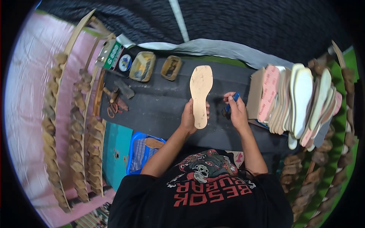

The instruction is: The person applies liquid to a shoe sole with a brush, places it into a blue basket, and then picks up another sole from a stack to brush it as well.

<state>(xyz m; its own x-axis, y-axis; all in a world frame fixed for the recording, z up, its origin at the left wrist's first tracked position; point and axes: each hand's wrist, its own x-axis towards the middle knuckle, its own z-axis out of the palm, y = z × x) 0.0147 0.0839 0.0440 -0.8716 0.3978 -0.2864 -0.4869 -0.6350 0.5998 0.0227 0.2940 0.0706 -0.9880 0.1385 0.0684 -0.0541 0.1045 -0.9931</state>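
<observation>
A tan, sole-shaped insole (pixel 201 89) stands out upright over the dark table, its wide end pointing away from me. My left hand (pixel 189 116) is closed around its narrow lower part, with fingertips showing at the right edge. To the right, my right hand (pixel 237 110) is closed on a small blue tool (pixel 235 97), whose dark end shows beside the fingers. The insole and the tool are apart. What the dark end is cannot be made out.
Stacked insoles (pixel 302 98) stand at the right beside a cardboard box (pixel 255 93). Orange-handled scissors (pixel 113 110), two tubs (pixel 142 66) and a can (pixel 110 54) are at the left. A blue basket (pixel 133 154) sits near my left arm. Racks of shoe lasts (pixel 51 140) flank the table.
</observation>
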